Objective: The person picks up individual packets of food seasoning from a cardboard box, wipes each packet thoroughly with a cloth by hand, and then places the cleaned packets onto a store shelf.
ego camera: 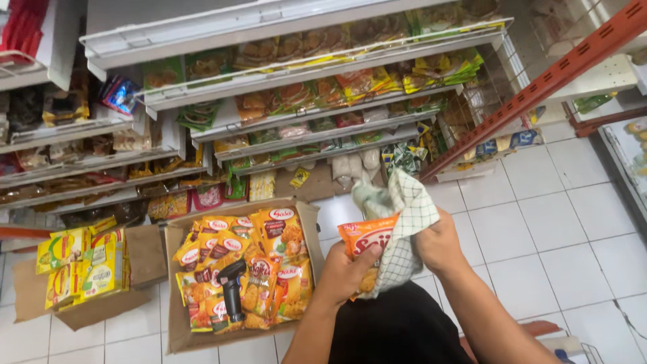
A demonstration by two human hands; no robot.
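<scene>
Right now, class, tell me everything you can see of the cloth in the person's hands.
The cloth is white with a thin dark grid check and looks like soft woven fabric. It is crumpled, not folded, with a corner sticking up above the hands. The right hand grips it and presses it against an orange packet, which the left hand holds from below. The cloth covers the packet's right side. It is held in the air above the white tiled floor.

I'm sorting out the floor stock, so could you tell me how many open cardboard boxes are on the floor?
2. A big box of orange packets lies left of the left hand; a smaller box of yellow packs lies further left. Others may be hidden.
</scene>
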